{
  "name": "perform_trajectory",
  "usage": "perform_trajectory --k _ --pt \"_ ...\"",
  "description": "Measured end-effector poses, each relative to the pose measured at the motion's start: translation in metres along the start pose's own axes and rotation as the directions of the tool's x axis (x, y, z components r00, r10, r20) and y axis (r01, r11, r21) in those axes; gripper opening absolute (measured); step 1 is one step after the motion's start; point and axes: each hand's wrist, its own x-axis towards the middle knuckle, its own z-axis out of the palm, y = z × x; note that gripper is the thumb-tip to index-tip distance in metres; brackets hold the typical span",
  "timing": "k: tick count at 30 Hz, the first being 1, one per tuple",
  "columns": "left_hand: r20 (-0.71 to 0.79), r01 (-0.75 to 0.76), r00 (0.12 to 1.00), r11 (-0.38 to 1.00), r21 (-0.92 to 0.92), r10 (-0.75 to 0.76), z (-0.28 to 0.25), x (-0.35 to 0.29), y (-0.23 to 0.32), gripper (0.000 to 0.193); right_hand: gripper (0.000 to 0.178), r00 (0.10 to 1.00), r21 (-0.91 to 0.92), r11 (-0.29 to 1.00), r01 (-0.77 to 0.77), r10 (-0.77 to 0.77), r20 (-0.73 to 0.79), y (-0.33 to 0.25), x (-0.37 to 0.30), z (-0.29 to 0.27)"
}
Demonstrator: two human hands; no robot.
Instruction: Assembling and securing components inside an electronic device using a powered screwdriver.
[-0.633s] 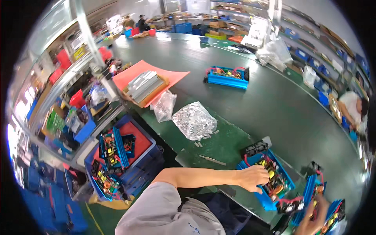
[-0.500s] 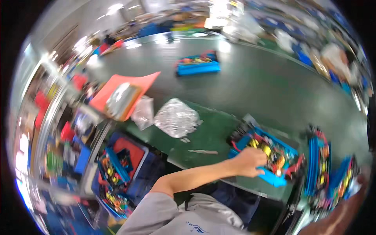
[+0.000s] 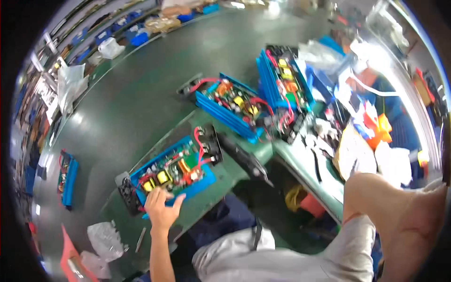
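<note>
My left hand reaches over the near edge of a blue metal-cased circuit board unit on the green mat. Its thumb stands apart from its fingers, which touch the near rim beside yellow components. The case is open on top, showing coils, red wires and green board. Black end plates stand at its two ends, one joined by red wires. My right arm is bent at the right edge of the view, and its hand is out of sight.
Two similar blue units lie beyond, another far left. A long black pointed tool lies right of the near unit. Silvery bags and a thin stick are at left. A cluttered bench stands right.
The view has swung to the right, bringing the right-hand bench into sight. My left hand stays at the near unit, its thumb now apart from the fingers.
</note>
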Motion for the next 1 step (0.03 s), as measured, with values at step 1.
perform_trajectory --k 1 --pt "-0.015 -0.008 1.000 1.000 0.014 0.008 -0.0029 0.0010 0.0009 0.039 0.043 0.999 -0.020 0.998 -0.053 0.053 0.012 -0.0234 0.0040 -0.0173"
